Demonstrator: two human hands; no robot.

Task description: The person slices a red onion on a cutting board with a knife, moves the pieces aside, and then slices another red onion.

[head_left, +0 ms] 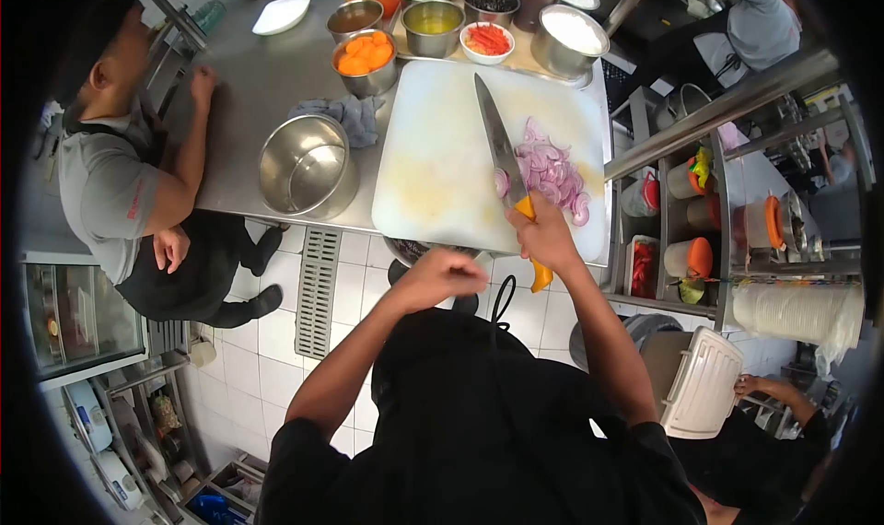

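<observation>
My right hand (541, 230) is closed around the yellow handle of a large kitchen knife (498, 134). Its blade lies over the white cutting board (433, 157), tip pointing away from me. Right beside the blade is a heap of sliced red onion (552, 170); one round slice sits on the blade's left side. My left hand (444, 279) hovers just off the board's near edge, fingers curled in and slightly blurred; whether anything is inside them is hidden. Left of the board stands a steel pot (307, 166), with nothing visible in it, and a grey cloth (345, 118) behind it.
Behind the board are steel containers, one with orange pieces (365, 53), a bowl of red strips (487, 40) and a pot of white contents (570, 39). A co-worker (138, 166) stands at left. Another person holds a pale lid (704, 382) at lower right. A metal rail (718, 110) runs at right.
</observation>
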